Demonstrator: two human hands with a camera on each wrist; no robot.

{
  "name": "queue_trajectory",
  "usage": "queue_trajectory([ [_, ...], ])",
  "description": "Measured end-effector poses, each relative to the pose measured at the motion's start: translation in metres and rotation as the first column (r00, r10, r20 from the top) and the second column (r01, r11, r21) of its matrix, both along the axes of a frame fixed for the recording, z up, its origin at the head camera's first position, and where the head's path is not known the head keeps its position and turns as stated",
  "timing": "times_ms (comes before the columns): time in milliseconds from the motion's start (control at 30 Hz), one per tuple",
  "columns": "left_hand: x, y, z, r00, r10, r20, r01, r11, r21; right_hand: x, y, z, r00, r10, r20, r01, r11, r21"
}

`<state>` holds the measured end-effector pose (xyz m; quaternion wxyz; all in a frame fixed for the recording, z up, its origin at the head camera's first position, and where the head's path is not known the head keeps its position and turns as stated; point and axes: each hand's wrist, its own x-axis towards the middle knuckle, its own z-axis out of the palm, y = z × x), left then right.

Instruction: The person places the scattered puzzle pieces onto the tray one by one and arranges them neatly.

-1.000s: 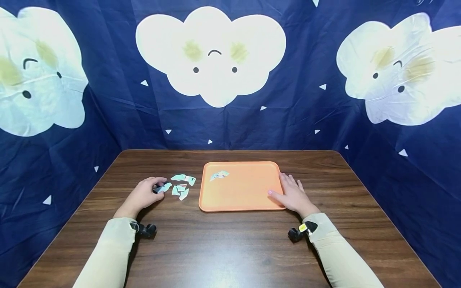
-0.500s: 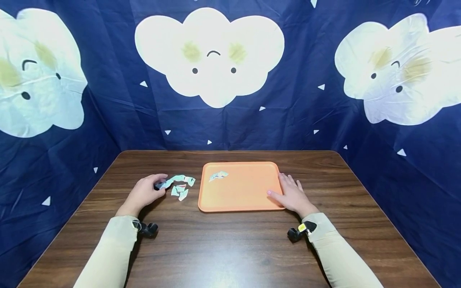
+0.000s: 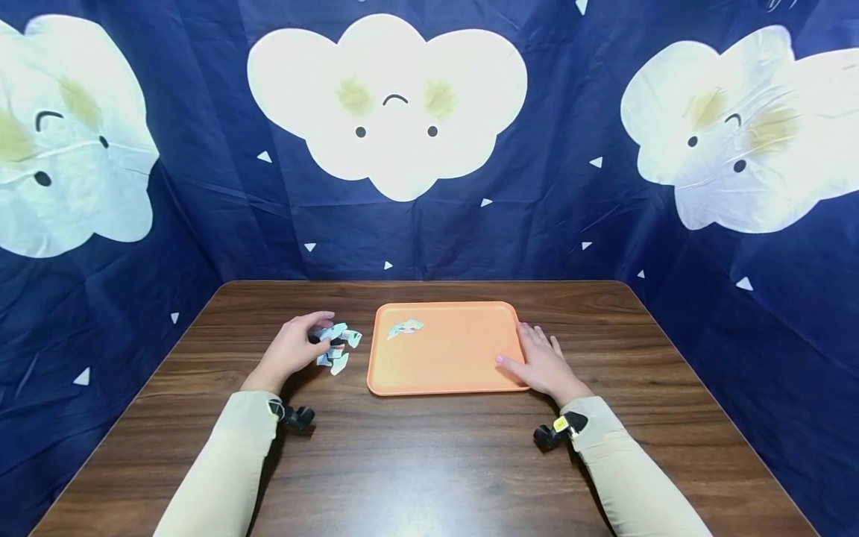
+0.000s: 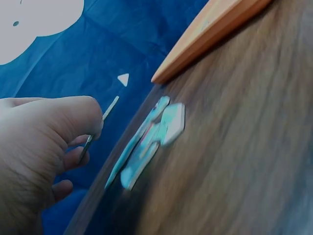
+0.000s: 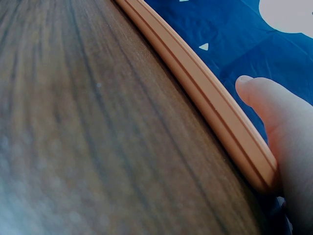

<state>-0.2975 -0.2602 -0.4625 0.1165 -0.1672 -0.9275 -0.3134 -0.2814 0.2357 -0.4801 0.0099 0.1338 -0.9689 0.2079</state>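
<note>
My left hand (image 3: 291,349) pinches a thin, flat, pale blue-green puzzle piece (image 4: 111,106) between thumb and fingers, seen nearly edge-on in the left wrist view. It is held above the table, over a small group of similar irregular pieces (image 4: 172,122) to the left of the tray. On the orange tray (image 3: 443,354) lies another pale blue printed piece (image 3: 406,328), near the back left corner. My right hand (image 3: 546,367) rests on the tray's right edge, fingers spread and thumb over the rim. In the right wrist view, only the thumb side of this hand shows.
The brown wood-grain table (image 3: 416,462) extends in front of the tray and to both sides. A dark blue curtain (image 3: 429,239) with white clouds stands behind the table and along its sides.
My left hand has moved to the right and slightly away from me with the puzzle piece, from left of the loose pieces to over them. My right hand and the tray stay in place.
</note>
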Motion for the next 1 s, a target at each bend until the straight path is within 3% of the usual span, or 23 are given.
queue_trajectory([
  [133, -0.005, 0.011, 0.003, 0.999, -0.026, -0.021, 0.027, 1.000, 0.012, 0.000, 0.000, 0.001, 1.000, -0.001, 0.004, 0.001, 1.000, 0.000],
  [533, -0.017, 0.046, 0.007, 0.999, -0.050, 0.010, 0.050, 0.998, 0.023, 0.002, -0.001, 0.002, 1.000, -0.005, 0.007, 0.005, 1.000, 0.004],
  [800, -0.020, 0.069, 0.010, 0.996, -0.025, 0.085, 0.024, 1.000, 0.015, 0.001, -0.002, 0.001, 1.000, -0.004, 0.006, 0.004, 1.000, 0.011],
  [1000, -0.024, 0.082, 0.013, 0.997, -0.056, 0.060, 0.057, 0.998, -0.011, 0.002, -0.001, 0.003, 1.000, -0.002, 0.003, 0.002, 1.000, 0.007],
])
